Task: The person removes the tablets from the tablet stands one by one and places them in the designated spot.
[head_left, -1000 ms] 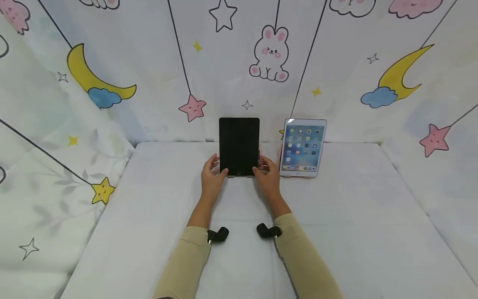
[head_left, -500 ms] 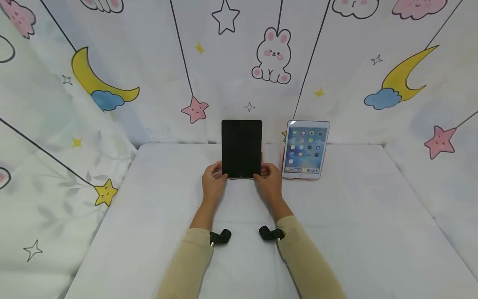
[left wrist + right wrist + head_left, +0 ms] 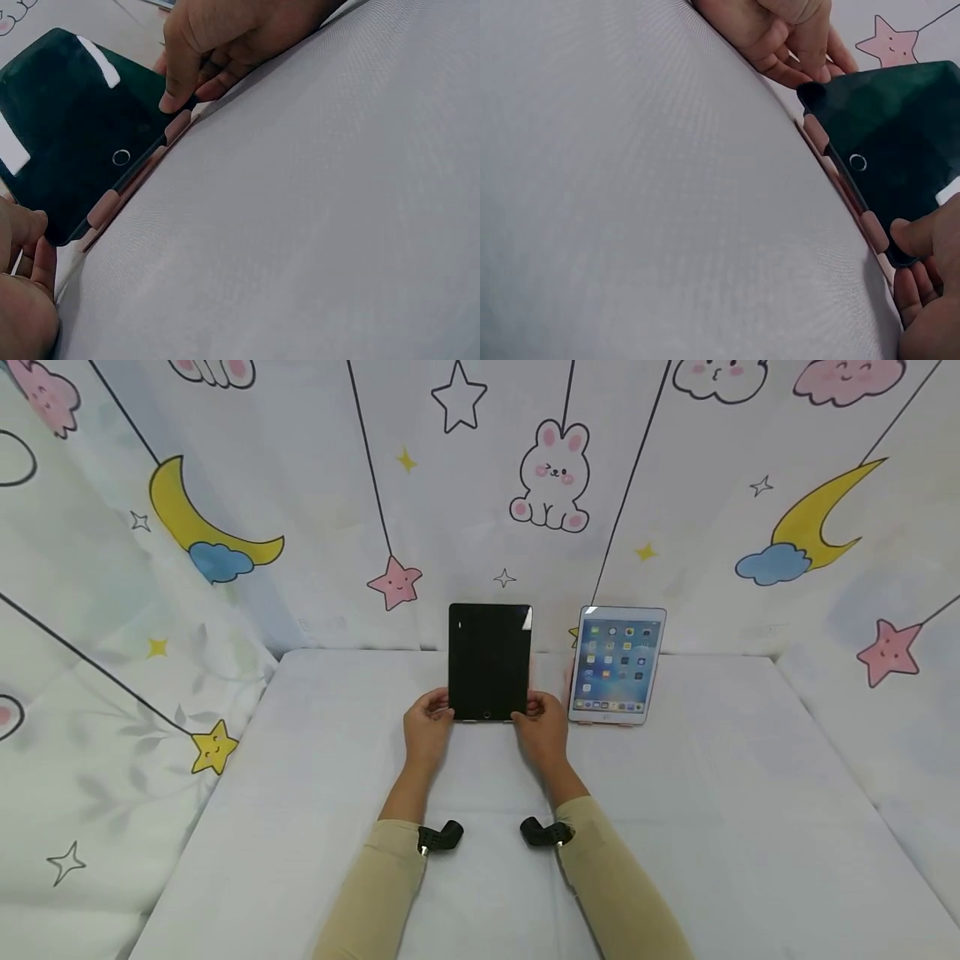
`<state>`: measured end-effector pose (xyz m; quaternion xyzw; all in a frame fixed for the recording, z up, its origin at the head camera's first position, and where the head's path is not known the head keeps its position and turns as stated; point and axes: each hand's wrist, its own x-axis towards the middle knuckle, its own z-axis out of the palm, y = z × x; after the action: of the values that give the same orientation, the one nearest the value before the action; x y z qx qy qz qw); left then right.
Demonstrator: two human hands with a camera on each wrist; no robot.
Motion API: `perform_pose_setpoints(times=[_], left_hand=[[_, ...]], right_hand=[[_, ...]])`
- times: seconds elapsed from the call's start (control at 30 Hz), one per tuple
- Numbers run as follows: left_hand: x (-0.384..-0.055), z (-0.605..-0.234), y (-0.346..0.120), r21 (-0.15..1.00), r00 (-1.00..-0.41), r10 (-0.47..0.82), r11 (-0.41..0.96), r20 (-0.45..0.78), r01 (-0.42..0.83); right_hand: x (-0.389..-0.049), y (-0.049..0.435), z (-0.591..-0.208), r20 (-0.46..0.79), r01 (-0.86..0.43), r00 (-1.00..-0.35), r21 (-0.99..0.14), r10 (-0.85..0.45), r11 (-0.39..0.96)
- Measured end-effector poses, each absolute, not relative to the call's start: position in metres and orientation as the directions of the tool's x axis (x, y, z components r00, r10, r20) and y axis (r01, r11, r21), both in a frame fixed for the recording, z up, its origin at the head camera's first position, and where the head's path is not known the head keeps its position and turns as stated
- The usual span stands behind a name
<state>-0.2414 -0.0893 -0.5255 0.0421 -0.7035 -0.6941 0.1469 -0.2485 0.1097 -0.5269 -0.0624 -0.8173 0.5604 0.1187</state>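
On a pink stand (image 3: 103,208) just left of the white tablet (image 3: 617,665) rests the black tablet (image 3: 489,662); left hand (image 3: 427,731) and right hand (image 3: 543,731) each pinch one lower corner.

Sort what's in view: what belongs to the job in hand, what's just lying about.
Job: left hand; right hand; black tablet, gripped by both; pink stand, lips at tablet's lower edge.

Apparently aside: white-framed tablet, screen lit; cartoon-print backdrop.
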Motion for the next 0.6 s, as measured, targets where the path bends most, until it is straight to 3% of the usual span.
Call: perform_pose_setpoints(times=[0.6], left_hand=[[-0.2378,-0.5249,-0.0948,0.979,-0.948,-0.284,-0.1,0.143,0.178]], right_hand=[[-0.2454,0.1129,-0.5271,0.112,-0.075,-0.977,-0.977,0.181,0.199]])
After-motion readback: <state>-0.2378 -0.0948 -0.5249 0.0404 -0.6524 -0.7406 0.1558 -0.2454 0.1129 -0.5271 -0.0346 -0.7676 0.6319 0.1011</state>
